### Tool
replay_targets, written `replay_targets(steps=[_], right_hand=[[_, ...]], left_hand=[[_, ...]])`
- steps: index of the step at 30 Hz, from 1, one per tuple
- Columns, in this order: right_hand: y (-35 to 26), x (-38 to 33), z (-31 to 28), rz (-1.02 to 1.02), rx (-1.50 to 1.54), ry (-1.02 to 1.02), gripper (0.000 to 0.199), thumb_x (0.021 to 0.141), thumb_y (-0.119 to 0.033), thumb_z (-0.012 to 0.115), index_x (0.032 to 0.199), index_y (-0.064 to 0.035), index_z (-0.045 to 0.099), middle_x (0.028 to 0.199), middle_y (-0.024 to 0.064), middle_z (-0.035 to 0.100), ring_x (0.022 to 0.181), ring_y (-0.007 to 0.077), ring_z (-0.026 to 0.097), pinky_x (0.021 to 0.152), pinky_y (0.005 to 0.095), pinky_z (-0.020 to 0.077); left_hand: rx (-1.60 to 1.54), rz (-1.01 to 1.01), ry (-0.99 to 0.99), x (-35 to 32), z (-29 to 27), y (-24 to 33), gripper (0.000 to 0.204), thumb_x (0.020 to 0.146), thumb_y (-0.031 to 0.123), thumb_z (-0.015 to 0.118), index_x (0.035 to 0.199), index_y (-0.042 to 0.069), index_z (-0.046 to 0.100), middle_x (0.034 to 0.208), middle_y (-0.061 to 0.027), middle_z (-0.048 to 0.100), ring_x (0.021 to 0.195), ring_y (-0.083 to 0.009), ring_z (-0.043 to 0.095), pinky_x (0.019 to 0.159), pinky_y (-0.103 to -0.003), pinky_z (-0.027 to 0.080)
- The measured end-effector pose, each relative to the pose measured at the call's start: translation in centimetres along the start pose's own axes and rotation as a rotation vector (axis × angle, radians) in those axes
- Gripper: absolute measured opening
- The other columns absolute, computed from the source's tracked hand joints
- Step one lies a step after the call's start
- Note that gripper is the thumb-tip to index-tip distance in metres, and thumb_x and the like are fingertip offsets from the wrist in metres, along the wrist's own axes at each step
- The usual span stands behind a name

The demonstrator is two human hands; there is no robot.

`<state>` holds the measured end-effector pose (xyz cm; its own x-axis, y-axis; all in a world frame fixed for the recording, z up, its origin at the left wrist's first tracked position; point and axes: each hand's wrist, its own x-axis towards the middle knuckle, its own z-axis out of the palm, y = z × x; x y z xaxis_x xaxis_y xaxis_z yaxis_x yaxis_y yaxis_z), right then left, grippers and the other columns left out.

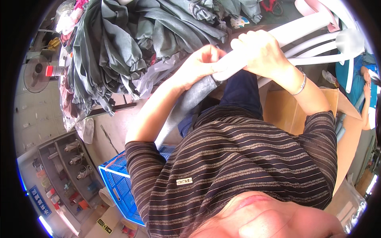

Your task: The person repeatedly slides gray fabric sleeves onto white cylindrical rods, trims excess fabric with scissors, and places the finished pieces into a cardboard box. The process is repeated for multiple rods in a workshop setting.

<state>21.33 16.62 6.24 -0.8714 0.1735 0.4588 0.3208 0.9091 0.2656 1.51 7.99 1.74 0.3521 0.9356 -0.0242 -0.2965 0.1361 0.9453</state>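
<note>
A thick white tube [299,29] slants down from the upper right, its near end between my hands. My right hand [260,51] is closed around it, fingers wrapped over the top. At the tube's end, my left hand [200,63] is closed on a length of grey-green cloth [186,101], part of a garment. This cloth hangs from the tube's end past my left forearm; its lower part is hidden behind my arm. The left fingertips are partly lost in glare and behind the tube.
Many grey-green garments [115,39] lie heaped at the upper left. More white tubes [317,47] branch out on the right. An open cardboard box [297,115] stands right of me, a blue plastic crate [119,182] at lower left. Another person's arm [366,91] shows far right.
</note>
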Motion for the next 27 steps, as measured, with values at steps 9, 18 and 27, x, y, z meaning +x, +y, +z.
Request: replay_targets(steps=[9,18,27], right_hand=[[0.4,-1.8,0.2,0.021,-0.043,-0.038,0.013,0.072,-0.024,0.061,0.078,-0.0160,0.051,0.065,-0.0023,0.049,0.062,0.0133,0.054,0.056,0.0269,0.0405],[0.6,-3.6,1.7,0.072,-0.033,-0.117,0.013,0.073,-0.025,0.060,0.074,-0.0148,0.051,0.065,-0.0012,0.051,0.061,0.0128,0.056,0.054,0.0267,0.0401],[11.1,-2.6,5.0,0.500,1.137,-0.576,0.042,0.073,-0.041,0.072,0.098,-0.0095,0.058,0.081,0.0021,0.062,0.072,0.0147,0.060,0.065,0.0294,0.0473]], left_hand=[[0.383,-0.204,-0.078,0.4,1.4,1.4,0.049,0.073,0.023,0.078,0.110,-0.001,0.056,0.096,-0.0064,0.063,0.090,-0.0145,0.059,0.083,-0.029,0.047],[-0.017,-0.590,-0.184,-0.7,0.7,-0.1,0.051,0.073,0.037,0.076,0.100,-0.001,0.056,0.079,-0.0101,0.063,0.072,-0.0184,0.062,0.070,-0.030,0.051],[0.212,-0.617,0.040,-0.7,-0.7,-1.0,0.049,0.079,0.018,0.074,0.116,-0.002,0.050,0.085,-0.0067,0.062,0.071,-0.0123,0.058,0.064,-0.027,0.049]])
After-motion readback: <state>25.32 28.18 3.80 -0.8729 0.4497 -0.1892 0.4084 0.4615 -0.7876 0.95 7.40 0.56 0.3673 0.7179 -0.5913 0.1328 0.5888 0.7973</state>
